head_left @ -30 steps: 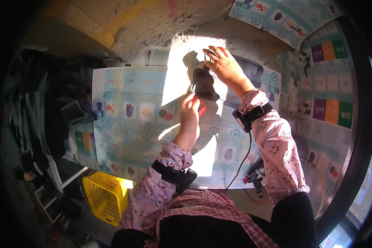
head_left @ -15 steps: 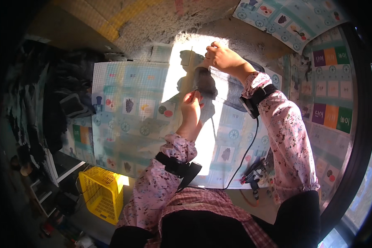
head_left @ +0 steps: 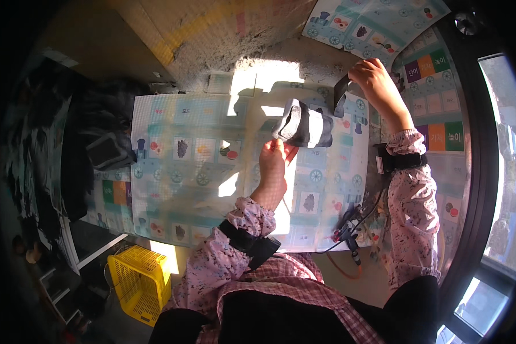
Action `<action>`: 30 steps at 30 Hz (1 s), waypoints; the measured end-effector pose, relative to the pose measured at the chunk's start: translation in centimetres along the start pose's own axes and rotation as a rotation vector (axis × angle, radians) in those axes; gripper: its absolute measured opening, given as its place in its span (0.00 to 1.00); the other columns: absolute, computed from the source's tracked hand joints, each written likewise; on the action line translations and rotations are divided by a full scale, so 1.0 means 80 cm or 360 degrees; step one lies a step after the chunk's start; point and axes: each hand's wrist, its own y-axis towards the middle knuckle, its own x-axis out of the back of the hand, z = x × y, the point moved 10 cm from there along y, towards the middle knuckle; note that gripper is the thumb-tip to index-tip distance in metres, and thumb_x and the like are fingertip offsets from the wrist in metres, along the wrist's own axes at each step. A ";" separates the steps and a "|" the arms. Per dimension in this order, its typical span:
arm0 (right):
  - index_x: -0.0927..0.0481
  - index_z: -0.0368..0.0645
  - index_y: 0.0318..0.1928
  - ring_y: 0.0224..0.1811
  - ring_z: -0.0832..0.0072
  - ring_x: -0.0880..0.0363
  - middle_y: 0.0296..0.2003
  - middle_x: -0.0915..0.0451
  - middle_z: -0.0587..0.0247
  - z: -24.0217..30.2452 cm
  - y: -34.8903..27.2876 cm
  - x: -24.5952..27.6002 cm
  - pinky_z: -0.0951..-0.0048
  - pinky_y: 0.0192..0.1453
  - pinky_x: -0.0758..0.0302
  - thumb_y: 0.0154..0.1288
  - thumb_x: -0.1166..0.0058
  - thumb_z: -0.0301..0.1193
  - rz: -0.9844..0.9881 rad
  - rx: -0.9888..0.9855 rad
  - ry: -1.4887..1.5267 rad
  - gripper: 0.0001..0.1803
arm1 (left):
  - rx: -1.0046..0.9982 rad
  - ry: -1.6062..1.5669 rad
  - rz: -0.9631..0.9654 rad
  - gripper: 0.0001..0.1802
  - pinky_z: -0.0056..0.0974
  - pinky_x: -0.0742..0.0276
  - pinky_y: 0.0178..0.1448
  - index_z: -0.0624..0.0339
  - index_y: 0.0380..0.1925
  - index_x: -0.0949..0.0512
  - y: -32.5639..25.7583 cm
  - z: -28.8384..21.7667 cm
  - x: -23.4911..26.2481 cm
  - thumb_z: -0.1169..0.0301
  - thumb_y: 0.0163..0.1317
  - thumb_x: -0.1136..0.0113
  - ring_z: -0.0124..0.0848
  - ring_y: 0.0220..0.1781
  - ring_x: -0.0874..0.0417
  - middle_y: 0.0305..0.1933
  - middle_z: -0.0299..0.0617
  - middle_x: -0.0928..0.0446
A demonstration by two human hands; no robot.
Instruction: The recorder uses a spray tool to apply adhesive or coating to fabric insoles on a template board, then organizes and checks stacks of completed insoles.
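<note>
Right hand (head_left: 376,83) has swung out rightward, well apart from left; a dark strip (head_left: 340,94) now hangs from its fingers. Left hand (head_left: 274,166) now pinches a folded grey-and-black bundle (head_left: 308,127), pale bands newly showing. Dark flat piece gone from desk's (head_left: 350,163) right side. Sunlit patch broken up, smaller.

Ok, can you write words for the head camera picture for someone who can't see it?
A person's left hand holds a grey, white and black bundle at a fruit-patterned table; the right hand holds a dark strip. A yellow basket is at lower left.
</note>
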 end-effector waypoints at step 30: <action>0.31 0.40 0.54 0.52 0.71 0.30 0.51 0.28 0.63 0.493 0.381 0.170 0.71 0.53 0.30 0.63 0.54 0.27 -0.0263 -0.0293 0.1134 0.18 | -0.1448 -0.0633 -0.0185 0.11 0.39 0.30 0.59 0.62 0.44 0.35 -0.455 -0.646 0.851 0.66 0.67 0.58 0.34 0.51 0.26 0.47 0.43 0.28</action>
